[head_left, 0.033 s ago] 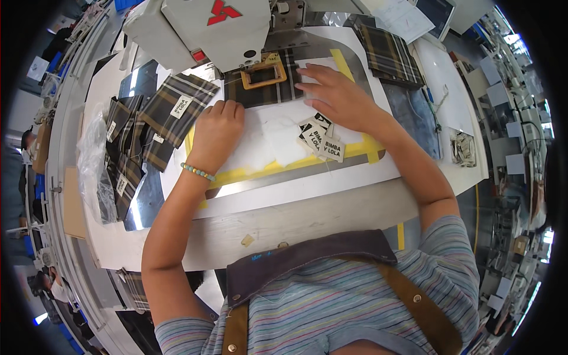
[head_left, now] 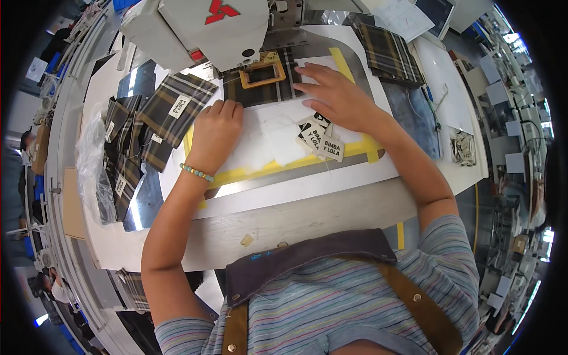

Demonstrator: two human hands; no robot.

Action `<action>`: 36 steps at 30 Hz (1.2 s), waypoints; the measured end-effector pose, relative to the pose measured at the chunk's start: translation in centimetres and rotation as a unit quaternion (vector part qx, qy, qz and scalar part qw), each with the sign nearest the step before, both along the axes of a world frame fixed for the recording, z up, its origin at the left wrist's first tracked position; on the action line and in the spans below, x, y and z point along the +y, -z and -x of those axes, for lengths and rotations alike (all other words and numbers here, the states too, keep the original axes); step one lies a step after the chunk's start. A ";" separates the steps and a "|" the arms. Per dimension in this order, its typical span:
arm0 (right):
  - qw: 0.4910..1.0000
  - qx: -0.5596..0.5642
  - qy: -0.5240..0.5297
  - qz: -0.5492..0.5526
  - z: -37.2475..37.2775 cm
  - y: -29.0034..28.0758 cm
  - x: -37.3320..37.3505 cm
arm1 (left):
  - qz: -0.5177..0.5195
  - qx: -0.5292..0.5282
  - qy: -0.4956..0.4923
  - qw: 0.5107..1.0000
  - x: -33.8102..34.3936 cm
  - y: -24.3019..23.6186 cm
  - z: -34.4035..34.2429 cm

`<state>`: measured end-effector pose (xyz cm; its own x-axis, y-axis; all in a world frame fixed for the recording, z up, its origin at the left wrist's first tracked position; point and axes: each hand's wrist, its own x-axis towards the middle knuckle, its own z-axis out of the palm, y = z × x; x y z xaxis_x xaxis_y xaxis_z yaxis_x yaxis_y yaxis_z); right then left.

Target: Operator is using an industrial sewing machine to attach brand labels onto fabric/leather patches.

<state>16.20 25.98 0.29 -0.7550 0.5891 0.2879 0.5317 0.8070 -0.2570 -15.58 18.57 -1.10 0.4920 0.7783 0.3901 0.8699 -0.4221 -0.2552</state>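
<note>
A white sewing machine head (head_left: 213,35) stands over an orange rectangular frame (head_left: 262,73) on dark plaid fabric (head_left: 238,92) at the work plate's back. My left hand (head_left: 219,127) has its fingers curled together at the fabric's near left edge; its thumb is hidden. My right hand (head_left: 334,97) lies with fingers spread, tips on the fabric's right side. Several cream and black printed labels (head_left: 322,139) lie scattered just below it on a white sheet (head_left: 266,136) edged with yellow tape.
Labelled plaid pieces (head_left: 171,115) and crumpled clear plastic (head_left: 94,171) lie left. A plaid stack (head_left: 387,53), papers (head_left: 396,18), a screen (head_left: 432,15) and a label pile (head_left: 462,148) are right. The table's front edge (head_left: 254,228) runs before my body. Other people sit far left.
</note>
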 end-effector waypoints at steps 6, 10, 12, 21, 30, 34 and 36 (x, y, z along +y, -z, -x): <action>0.994 -0.070 0.046 -0.065 0.4 1.1 0.6 | 0.039 -0.150 0.049 0.987 -1.1 -0.4 1.3; 0.997 -0.032 0.032 -0.069 0.1 1.1 0.9 | 0.084 -0.168 0.006 0.982 -2.1 -0.5 1.6; 0.999 -0.017 0.024 -0.044 -0.1 0.9 0.8 | 0.079 -0.160 0.008 0.984 -2.3 -0.5 1.5; 0.999 -0.031 -0.015 -0.018 -0.5 -0.2 0.4 | 0.101 -0.091 0.021 0.991 -2.7 -1.1 1.8; 0.999 0.016 0.002 0.035 -0.9 -0.3 1.3 | 0.145 -0.141 0.020 0.979 -2.7 -1.1 1.9; 0.999 -0.037 -0.019 -0.005 -1.1 -0.1 1.4 | 0.167 -0.146 0.014 0.975 -2.6 -1.3 2.0; 0.999 -0.042 -0.020 -0.007 -1.2 -0.1 1.5 | 0.173 -0.136 0.022 0.975 -2.6 -1.4 2.0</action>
